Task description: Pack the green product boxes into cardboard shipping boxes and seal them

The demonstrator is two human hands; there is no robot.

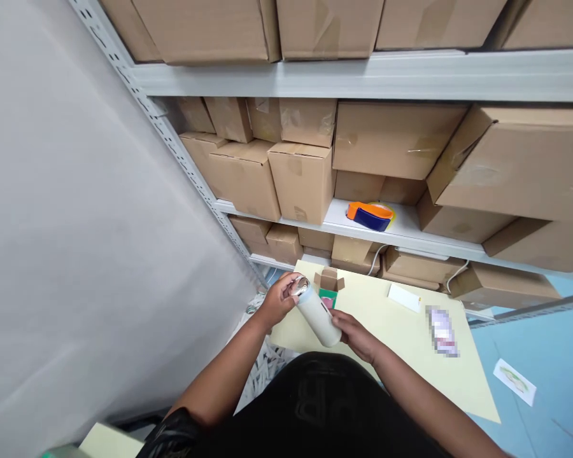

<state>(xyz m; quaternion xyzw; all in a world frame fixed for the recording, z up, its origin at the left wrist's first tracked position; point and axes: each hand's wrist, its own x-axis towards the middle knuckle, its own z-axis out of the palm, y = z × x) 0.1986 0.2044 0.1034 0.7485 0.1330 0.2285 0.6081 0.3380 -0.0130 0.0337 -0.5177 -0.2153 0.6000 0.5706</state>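
A white cylindrical bottle (319, 318) with a shiny silver top is held tilted above the pale yellow table, close to my body. My left hand (282, 296) grips its upper end, fingers around the silver cap. Lower down, my right hand (356, 334) holds the bottle's side near the base, fingers partly behind it. Just beyond the bottle stands a small open carton (329, 280) with its brown flaps spread and a green front, partly hidden by the bottle.
On the pale yellow table (386, 356) lie a white slip (404, 298) and a blurred purple item (442, 332). Shelves (315, 79) with many cardboard boxes rise behind it. Orange and blue tape rolls (371, 216) rest on the middle shelf. A picture card (514, 381) lies on the blue floor.
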